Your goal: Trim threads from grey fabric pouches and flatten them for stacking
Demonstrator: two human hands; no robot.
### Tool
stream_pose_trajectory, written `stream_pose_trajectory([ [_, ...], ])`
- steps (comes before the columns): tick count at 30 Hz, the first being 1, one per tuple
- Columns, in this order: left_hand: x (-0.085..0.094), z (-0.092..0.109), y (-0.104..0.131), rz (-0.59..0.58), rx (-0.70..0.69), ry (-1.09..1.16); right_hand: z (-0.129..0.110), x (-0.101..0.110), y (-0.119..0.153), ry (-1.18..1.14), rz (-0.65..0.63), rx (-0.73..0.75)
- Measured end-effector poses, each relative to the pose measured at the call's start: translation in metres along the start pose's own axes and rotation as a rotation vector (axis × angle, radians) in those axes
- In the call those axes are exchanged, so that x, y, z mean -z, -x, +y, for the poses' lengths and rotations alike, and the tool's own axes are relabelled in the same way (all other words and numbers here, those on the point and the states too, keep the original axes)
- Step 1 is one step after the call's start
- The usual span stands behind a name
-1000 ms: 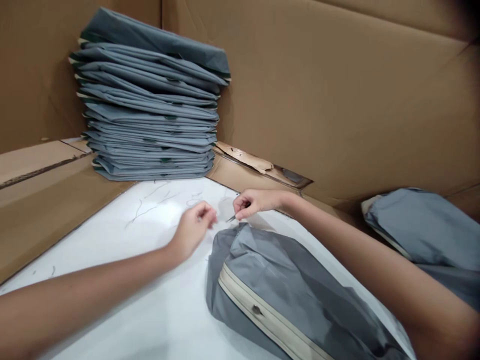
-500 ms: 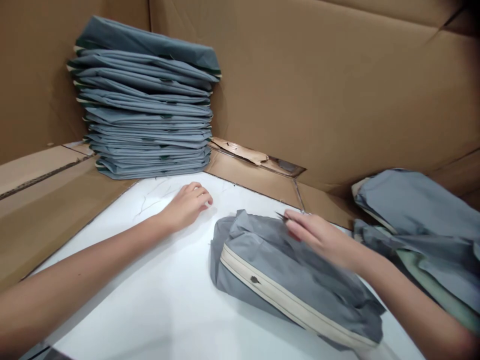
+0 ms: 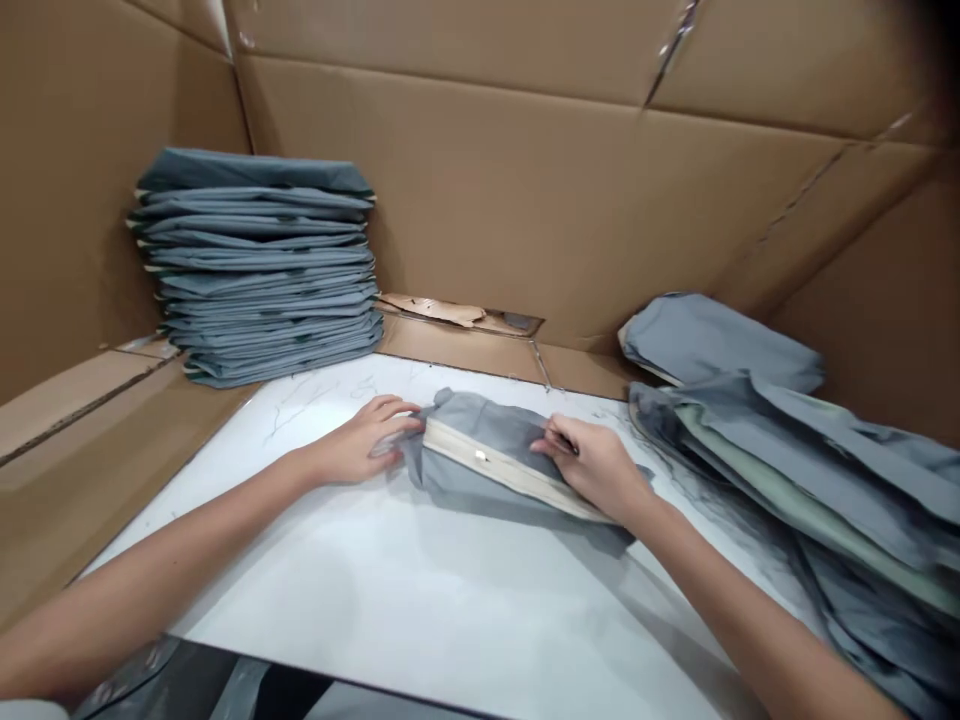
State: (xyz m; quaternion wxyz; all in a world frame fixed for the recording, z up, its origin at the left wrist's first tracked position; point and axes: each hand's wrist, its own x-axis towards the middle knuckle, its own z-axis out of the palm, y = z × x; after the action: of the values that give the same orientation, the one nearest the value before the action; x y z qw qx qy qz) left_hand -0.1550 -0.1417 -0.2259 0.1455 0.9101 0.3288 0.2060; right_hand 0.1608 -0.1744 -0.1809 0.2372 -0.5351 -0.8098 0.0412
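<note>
The left hand (image 3: 356, 445) is bare, with slim fingers (image 3: 397, 407) and a narrow wrist (image 3: 306, 466) just behind it. Farther back from that hand, the bare left forearm (image 3: 195, 540) is smooth and slender, widening gradually, with one tiny dark spot on it. The right hand (image 3: 600, 465) is bare too, its fingertips slightly blurred; behind it, the bare right forearm (image 3: 739, 595) broadens evenly away from the wrist.

Small dark slim tool (image 3: 571, 447): mostly hidden in right hand (image 3: 596, 462), type unclear. Gray fabric pouch with cream zipper band (image 3: 480, 420): blurred, right end partly behind that hand. Loose gray-and-green fabric pile (image 3: 810, 450): cut off at right edge.
</note>
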Motion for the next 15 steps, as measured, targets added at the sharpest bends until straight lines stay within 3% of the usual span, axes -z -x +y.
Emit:
stream_pose_trajectory([
  [2,-0.002,0.005,-0.003,0.115,0.000,0.064,-0.005,0.009,-0.007,-0.098,0.070,-0.063],
  [5,-0.003,0.009,-0.019,0.477,0.060,0.208,-0.014,0.021,-0.022,-0.231,0.147,-0.112],
  [7,0.001,0.013,-0.032,0.655,0.096,0.340,-0.013,0.031,-0.038,-0.287,0.176,-0.120],
  [11,0.016,0.025,-0.052,0.744,0.167,0.507,0.005,0.050,-0.075,-0.295,0.173,-0.126],
  [15,0.020,0.030,-0.054,0.774,0.230,0.653,0.020,0.055,-0.096,-0.341,0.054,-0.105],
])
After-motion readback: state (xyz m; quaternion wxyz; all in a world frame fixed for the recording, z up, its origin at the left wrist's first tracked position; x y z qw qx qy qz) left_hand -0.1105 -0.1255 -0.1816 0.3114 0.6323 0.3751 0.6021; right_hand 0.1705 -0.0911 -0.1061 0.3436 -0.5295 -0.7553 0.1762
